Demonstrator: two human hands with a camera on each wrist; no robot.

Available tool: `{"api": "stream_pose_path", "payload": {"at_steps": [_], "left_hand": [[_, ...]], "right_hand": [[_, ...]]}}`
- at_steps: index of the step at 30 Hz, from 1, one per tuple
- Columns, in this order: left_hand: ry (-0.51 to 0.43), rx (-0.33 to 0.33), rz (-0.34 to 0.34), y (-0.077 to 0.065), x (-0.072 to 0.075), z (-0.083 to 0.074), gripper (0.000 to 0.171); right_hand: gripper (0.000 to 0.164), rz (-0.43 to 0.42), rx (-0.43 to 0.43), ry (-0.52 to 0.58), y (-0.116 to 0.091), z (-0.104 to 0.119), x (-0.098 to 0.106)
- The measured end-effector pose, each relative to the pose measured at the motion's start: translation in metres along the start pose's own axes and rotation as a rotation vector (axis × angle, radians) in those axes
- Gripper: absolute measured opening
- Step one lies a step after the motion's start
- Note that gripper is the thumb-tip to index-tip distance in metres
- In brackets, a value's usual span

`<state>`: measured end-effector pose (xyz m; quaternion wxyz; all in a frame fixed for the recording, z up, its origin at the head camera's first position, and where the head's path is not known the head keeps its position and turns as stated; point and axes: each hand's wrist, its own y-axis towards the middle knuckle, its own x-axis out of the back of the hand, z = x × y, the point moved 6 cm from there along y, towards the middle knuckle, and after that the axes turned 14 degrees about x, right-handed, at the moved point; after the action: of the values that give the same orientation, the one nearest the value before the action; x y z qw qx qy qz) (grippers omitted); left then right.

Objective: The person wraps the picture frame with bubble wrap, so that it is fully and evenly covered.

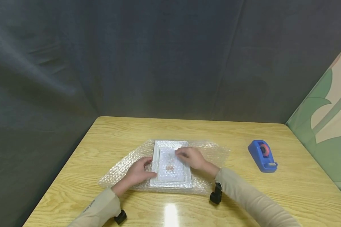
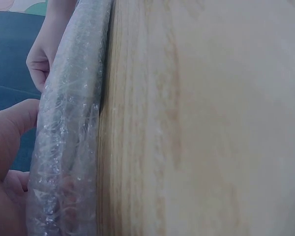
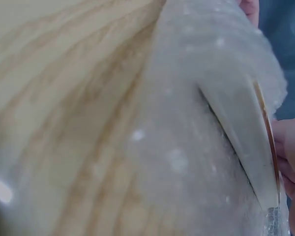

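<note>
A white picture frame (image 1: 170, 184) lies on a sheet of bubble wrap (image 1: 125, 167), and a layer of the clear wrap covers its front. My left hand (image 1: 139, 172) is at the frame's left side, thumb and fingers apart, the thumb touching the lower left edge. Over the upper right of the picture, my right hand (image 1: 194, 157) has bent fingers that pinch the bubble wrap. The left wrist view catches the left hand (image 2: 7, 147) beside the wrapped edge. From the right wrist, the frame's side (image 3: 246, 128) shows with the right hand (image 3: 291, 157) beyond it.
A blue tape dispenser (image 1: 262, 156) with a pink-red roll stands to the right on the wooden table (image 1: 227, 132). Dark curtain (image 1: 159, 63) hangs behind the table, and a patterned panel (image 1: 329, 126) borders its right side. Black wrist cameras (image 1: 216, 195) sit below both sleeves.
</note>
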<state>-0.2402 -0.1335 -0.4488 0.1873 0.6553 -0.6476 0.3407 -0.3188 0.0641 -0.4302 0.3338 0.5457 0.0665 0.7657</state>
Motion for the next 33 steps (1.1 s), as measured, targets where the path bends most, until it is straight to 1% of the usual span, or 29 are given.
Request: {"api": "stream_pose_path", "payload": {"at_steps": [4,6,8,11,14,17,21,23,26,31,33], "left_hand": [[-0.001,0.005,0.003,0.000,0.000,0.000,0.071],[-0.003,0.009,0.002,0.000,0.001,0.000,0.071],[0.000,0.006,0.002,0.000,0.001,-0.001,0.070],[0.006,0.008,-0.001,-0.001,0.001,-0.001,0.070],[0.010,0.013,-0.004,-0.001,0.000,0.000,0.071],[0.018,0.012,-0.010,-0.001,0.001,0.000,0.071],[0.026,0.008,-0.012,0.000,0.001,0.000,0.072],[0.031,0.003,-0.004,0.001,0.001,0.000,0.073],[0.032,-0.007,0.018,0.004,0.001,-0.001,0.073],[0.017,-0.014,0.058,0.007,0.001,-0.003,0.073],[0.005,-0.027,0.079,0.007,0.002,-0.005,0.074]], "right_hand": [[0.024,0.041,0.028,-0.004,-0.002,0.004,-0.003],[0.032,0.061,0.036,0.014,-0.003,0.006,-0.004],[0.042,0.083,0.057,0.010,-0.005,0.008,-0.005],[0.056,0.118,0.095,-0.039,-0.008,0.012,-0.006],[0.065,0.152,0.102,-0.097,-0.010,0.014,-0.007],[0.067,0.185,0.060,-0.118,-0.014,0.013,-0.007],[0.071,0.226,-0.006,-0.091,-0.019,0.012,-0.005],[0.074,0.240,-0.027,-0.072,-0.021,0.012,-0.004],[0.076,0.250,-0.032,-0.074,-0.022,0.013,-0.003],[0.073,0.251,-0.024,-0.076,-0.023,0.013,-0.003],[0.072,0.253,-0.018,-0.075,-0.024,0.012,-0.002]]}}
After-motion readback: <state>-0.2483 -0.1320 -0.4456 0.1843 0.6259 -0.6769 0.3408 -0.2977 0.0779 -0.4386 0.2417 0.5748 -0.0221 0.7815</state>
